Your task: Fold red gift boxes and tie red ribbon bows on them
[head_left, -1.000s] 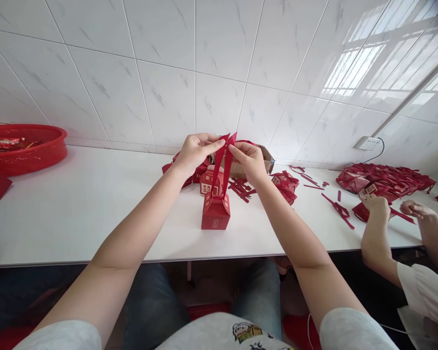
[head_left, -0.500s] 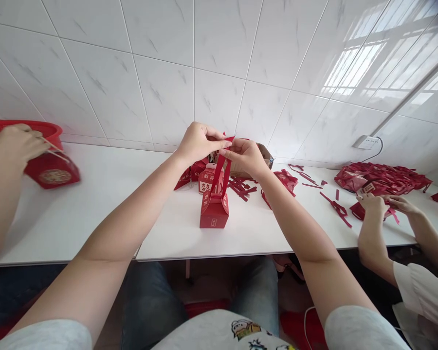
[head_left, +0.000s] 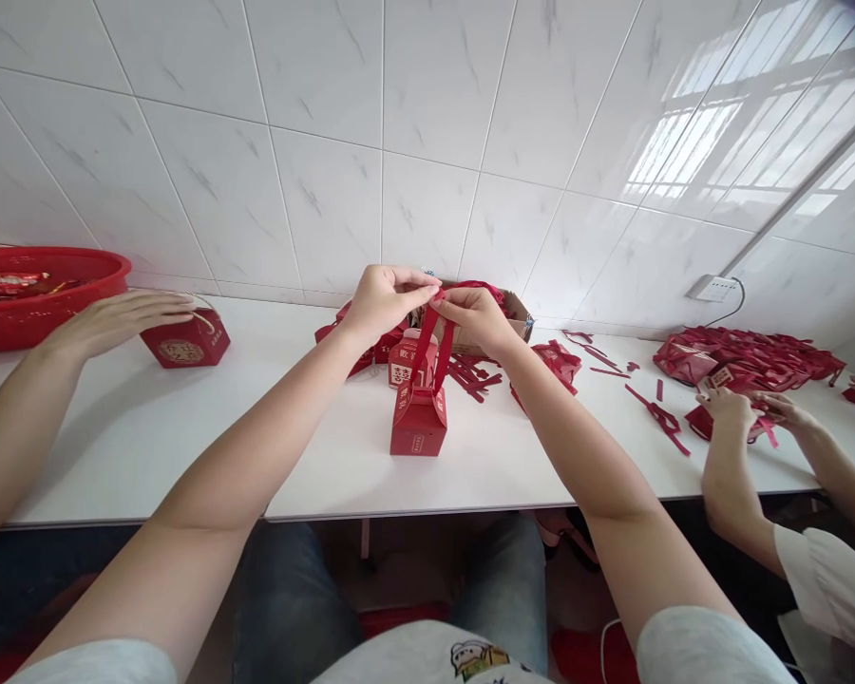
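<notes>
Red ribbon [head_left: 444, 353] had just come together at its tips, pinched by the left hand [head_left: 385, 302] and right hand [head_left: 483, 318], making a loop above the small box [head_left: 419, 432] on the white table [head_left: 334, 475].

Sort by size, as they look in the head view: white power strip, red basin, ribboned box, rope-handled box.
1. Red basin, though cut off by the frame.
2. Ribboned box and rope-handled box: too alike to rank; the latter is partly covered.
3. White power strip.
</notes>
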### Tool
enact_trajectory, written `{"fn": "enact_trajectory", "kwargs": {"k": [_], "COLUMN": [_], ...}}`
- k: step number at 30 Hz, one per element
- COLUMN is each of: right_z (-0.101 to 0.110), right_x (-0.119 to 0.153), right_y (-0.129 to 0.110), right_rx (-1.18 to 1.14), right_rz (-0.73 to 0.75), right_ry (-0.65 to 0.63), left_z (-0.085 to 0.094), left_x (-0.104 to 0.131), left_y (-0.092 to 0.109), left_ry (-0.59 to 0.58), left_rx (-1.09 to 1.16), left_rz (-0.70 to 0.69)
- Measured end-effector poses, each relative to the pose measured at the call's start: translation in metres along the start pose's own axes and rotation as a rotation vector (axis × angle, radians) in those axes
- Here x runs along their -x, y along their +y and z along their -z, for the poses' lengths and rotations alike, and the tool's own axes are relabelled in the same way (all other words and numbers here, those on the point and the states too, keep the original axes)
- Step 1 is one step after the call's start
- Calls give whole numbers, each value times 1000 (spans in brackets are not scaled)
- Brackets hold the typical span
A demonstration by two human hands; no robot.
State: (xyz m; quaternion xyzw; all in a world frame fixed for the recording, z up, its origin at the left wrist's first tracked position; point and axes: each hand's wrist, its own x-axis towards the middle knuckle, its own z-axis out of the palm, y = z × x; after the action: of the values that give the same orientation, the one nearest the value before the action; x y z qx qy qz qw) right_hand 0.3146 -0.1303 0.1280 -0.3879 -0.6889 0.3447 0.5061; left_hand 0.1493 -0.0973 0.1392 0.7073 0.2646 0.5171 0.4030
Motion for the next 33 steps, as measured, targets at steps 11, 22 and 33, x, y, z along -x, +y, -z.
{"fn": "enact_trajectory", "kwargs": {"k": [11, 22, 33], "right_z": [9, 20, 11], "right_x": [-4, 5, 24], "right_y": [10, -11, -8], "right_rx": [-513, -31, 746], "right_rz": [-384, -238, 549], "right_ry": [-114, -231, -149], "left_z": [-2, -1, -16], "left_x": [25, 39, 23], "left_y": [-22, -43, -29], "left_ry": [73, 118, -280], "left_rx": [-355, -178, 443], "left_rz": [-481, -273, 348]}}
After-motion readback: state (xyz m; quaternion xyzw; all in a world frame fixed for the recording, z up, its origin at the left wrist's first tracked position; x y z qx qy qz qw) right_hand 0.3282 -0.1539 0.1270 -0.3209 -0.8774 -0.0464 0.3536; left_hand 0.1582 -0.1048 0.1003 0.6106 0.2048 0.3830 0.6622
